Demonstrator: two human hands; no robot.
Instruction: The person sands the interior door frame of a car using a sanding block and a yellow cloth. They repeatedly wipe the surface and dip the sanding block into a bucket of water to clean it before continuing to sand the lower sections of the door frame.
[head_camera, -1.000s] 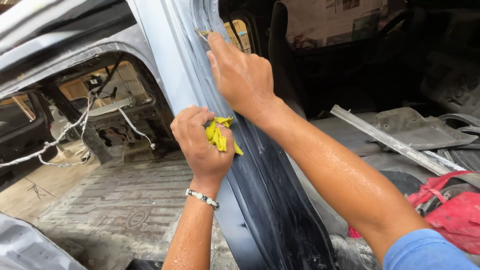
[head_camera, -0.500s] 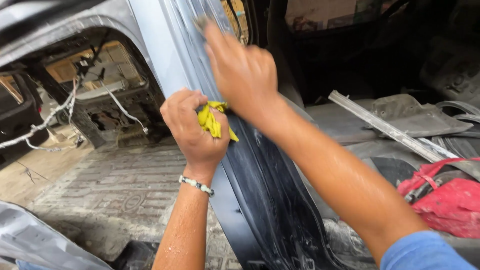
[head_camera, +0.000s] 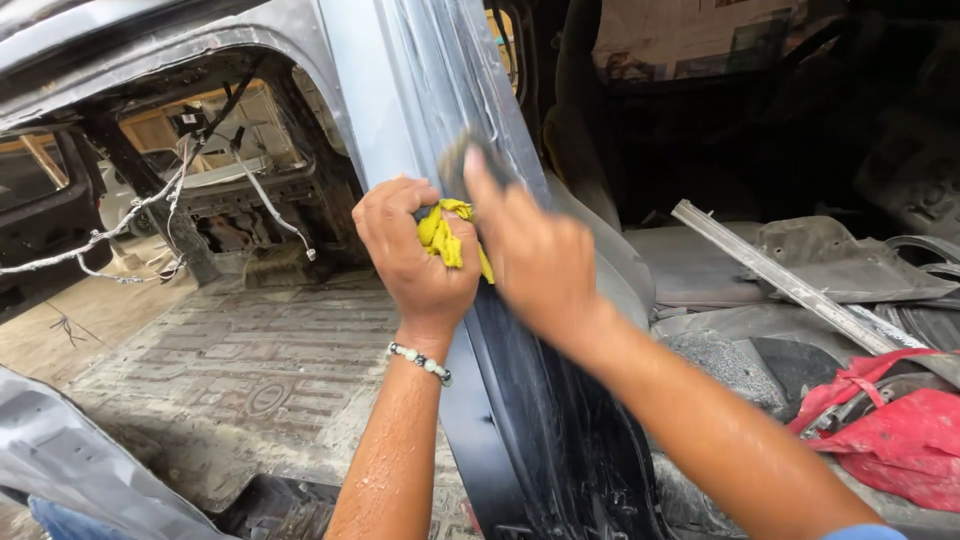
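Pillar (head_camera: 440, 110) grey, wet, glossy. Left hand (head_camera: 420, 250) fisted round yellow rag (head_camera: 445, 235) against pillar; right hand (head_camera: 535, 255) blurred, pressing dark pad (head_camera: 455, 165), grip unclear.

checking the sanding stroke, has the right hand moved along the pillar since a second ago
Yes. The right hand has slid down the pillar, from above the left hand and its yellow cloth to level with them.
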